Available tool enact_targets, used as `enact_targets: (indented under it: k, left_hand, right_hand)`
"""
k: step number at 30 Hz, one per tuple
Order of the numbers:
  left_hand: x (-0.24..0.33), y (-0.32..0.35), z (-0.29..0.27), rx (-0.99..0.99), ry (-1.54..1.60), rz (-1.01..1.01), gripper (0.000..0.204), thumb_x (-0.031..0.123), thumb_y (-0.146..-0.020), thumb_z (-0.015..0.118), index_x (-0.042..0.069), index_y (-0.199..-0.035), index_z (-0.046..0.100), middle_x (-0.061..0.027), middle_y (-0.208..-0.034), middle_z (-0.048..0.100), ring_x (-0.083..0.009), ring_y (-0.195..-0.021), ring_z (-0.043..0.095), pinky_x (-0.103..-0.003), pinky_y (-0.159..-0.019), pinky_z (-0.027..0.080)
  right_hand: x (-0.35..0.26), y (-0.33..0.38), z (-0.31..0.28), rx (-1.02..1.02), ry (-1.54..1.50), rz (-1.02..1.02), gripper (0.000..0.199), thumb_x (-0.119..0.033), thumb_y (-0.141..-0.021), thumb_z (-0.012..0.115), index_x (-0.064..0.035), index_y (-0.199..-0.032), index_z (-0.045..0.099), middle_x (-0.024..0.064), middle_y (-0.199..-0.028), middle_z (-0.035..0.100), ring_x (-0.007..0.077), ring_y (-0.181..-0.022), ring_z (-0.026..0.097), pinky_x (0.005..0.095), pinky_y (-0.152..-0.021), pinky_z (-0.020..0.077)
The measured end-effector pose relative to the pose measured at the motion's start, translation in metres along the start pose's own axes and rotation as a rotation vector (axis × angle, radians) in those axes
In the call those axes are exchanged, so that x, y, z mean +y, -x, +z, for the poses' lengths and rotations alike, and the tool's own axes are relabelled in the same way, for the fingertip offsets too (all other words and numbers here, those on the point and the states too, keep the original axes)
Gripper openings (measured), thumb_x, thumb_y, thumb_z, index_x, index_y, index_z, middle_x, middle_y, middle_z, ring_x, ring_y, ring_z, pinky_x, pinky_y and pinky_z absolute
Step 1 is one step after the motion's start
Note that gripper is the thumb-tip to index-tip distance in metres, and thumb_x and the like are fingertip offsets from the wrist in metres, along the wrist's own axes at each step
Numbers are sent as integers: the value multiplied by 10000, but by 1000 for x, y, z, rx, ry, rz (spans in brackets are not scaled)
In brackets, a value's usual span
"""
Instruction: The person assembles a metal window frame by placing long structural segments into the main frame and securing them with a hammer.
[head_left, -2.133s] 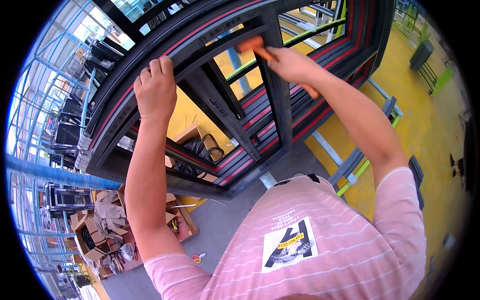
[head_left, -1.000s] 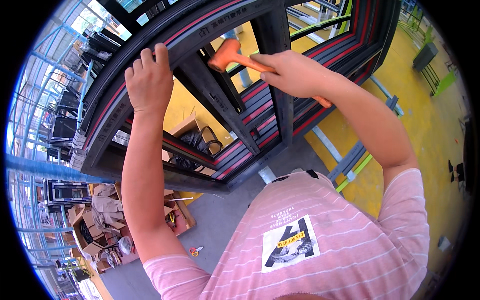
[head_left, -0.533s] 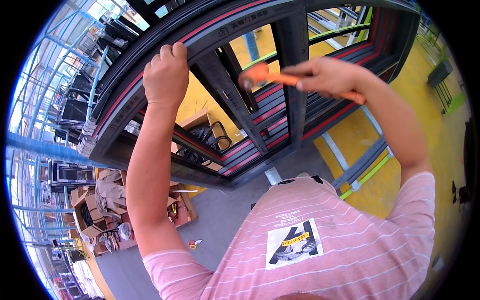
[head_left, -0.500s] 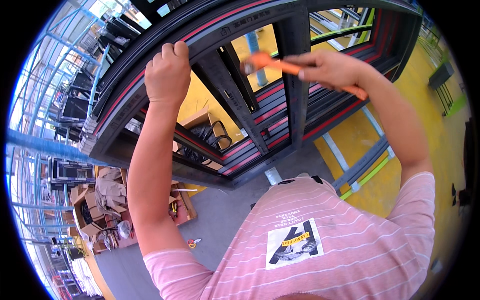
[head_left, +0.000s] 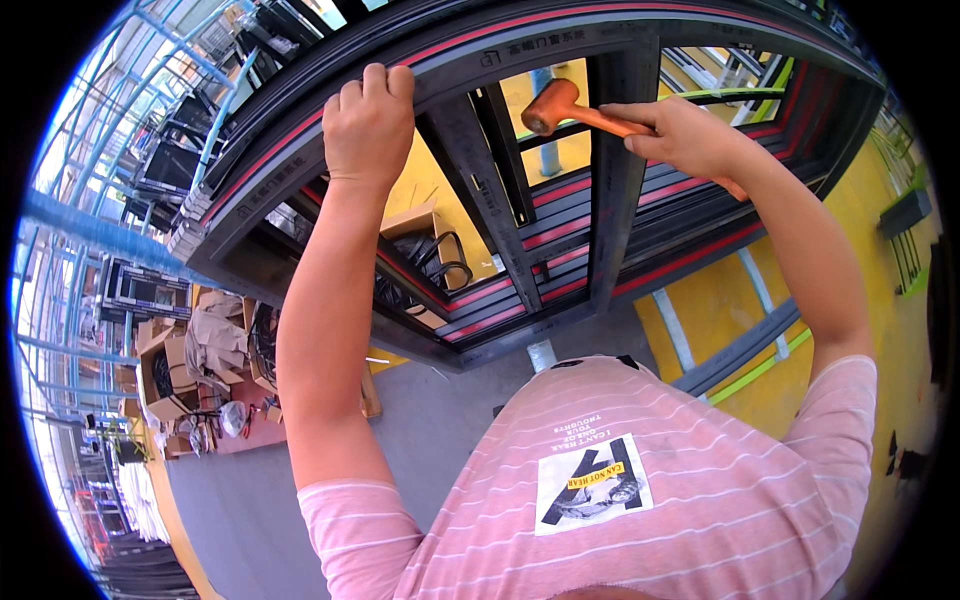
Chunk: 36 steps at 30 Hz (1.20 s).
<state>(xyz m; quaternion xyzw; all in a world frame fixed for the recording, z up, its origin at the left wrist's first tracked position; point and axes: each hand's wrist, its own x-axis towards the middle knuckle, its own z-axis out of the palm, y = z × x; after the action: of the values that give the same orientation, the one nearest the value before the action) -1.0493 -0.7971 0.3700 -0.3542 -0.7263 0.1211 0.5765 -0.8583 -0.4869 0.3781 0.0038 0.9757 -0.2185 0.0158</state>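
We have the right hand (head_left: 690,140) closed round the orange hammer (head_left: 605,122), forefinger stretched along the handle, thumb beneath, and the butt poking out by the wrist. The head points left, in front of an opening in the dark frame (head_left: 624,150); whether it touches, we can't tell. That elbow is bent, the forearm slanting up and inward. Over to the left hand (head_left: 368,128): knuckles up, fingers curled over the frame's near top edge, holding on, the arm rising nearly straight beneath it. Now the writing: we see dark characters and a square logo printed along that top bar, beside a red stripe. Below, our pink striped shirt (head_left: 600,400) carries white lettering above a black-and-white patch (head_left: 595,483) with a yellow, lettered strip.
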Motion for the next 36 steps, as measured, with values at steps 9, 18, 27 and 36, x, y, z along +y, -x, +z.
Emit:
enact_targets:
  k: [9, 18, 27, 36]
  left_hand:
    - [-5, 0, -1, -77, 95, -6, 314, 186, -723, 766, 138, -938, 542, -44, -895, 548, -250, -802, 621, -364, -697, 539]
    - [-4, -3, 0, -68, 107, -27, 398, 242, -665, 842, 150, -929, 558, -36, -909, 558, -239, -810, 630, -354, -705, 550]
    - [-2, -3, -12, -112, 162, -52, 475, 305, -612, 885, 151, -907, 546, -28, -908, 560, -231, -814, 628, -341, -720, 547]
    - [-2, -6, -13, -99, 188, -54, 458, 342, -639, 881, 156, -925, 575, -27, -893, 572, -230, -802, 648, -352, -703, 556]
  right_hand:
    - [-19, 7, -27, -233, -366, 57, 563, -187, -990, 559, -182, -1544, 457, 10, -780, 583, 98, -501, 509, 273, -474, 457]
    - [-13, 6, -34, -230, -575, 120, 561, -225, -1000, 545, -205, -1551, 446, -5, -770, 538, 44, -528, 482, 210, -443, 424]
    - [-13, 3, -38, -282, -649, 143, 551, -279, -1016, 553, -207, -1550, 440, -3, -753, 540, 54, -504, 483, 214, -416, 440]
    - [-21, 9, -37, -462, -275, 99, 555, -222, -1019, 565, -214, -1559, 436, -24, -745, 534, 73, -579, 496, 246, -497, 435]
